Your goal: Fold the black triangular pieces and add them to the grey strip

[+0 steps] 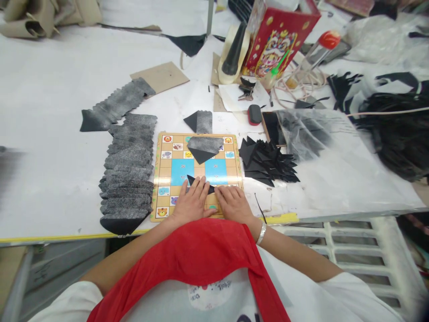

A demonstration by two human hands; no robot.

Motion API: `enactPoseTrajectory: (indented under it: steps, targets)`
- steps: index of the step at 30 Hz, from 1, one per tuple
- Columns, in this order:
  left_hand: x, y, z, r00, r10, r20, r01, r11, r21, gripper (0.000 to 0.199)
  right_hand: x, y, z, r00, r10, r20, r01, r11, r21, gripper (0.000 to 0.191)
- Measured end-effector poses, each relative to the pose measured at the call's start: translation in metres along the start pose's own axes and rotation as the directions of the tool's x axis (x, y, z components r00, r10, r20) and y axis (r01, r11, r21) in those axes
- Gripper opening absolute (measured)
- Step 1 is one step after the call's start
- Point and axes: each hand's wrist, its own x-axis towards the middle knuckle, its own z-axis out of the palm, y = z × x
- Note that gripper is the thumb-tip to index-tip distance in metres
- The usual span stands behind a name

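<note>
On the patterned game board point(199, 168), my left hand point(193, 199) lies with its fingers over a black piece point(191, 180), pressing it flat. My right hand point(233, 203) has its fingers bent together at the right end of that piece, near the left fingertips. Higher on the board rests a grey piece with a black pointed end point(203, 150). Another grey and black piece point(203, 121) lies just beyond the board's far edge. Left of the board is a long overlapping stack of grey pieces point(127, 174); to the right sits a pile of black pointed pieces point(268, 162).
A second row of grey pieces point(117, 105) touches a brown card point(164, 78) at the back left. Behind the board stand a red box point(278, 38), a black cone-shaped object point(234, 49) and a red-capped bottle point(318, 49). Plastic sheeting covers the right side.
</note>
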Motion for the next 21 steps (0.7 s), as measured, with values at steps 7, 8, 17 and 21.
enactPoseTrajectory:
  steps: [7,8,17,21]
  targets:
    - [-0.013,-0.041,-0.010,0.975,-0.201,-0.100,0.211,0.973,0.099,0.075,0.008,0.010,-0.019,1.000,-0.004,0.004,0.004,1.000,-0.003,0.033]
    - [-0.014,-0.042,-0.011,0.974,-0.200,-0.110,0.211,0.972,0.105,0.075,0.012,0.013,-0.022,1.000,0.031,-0.001,-0.031,0.999,0.038,0.029]
    - [0.017,-0.027,-0.015,0.960,-0.115,-0.256,0.126,0.992,0.026,0.040,0.047,0.016,-0.025,0.974,0.218,0.065,-0.226,0.963,0.148,0.010]
    - [0.043,-0.037,-0.014,0.957,-0.054,-0.285,0.068,0.997,0.038,0.033,0.044,0.046,-0.033,0.970,0.241,0.016,-0.241,0.970,-0.021,0.013]
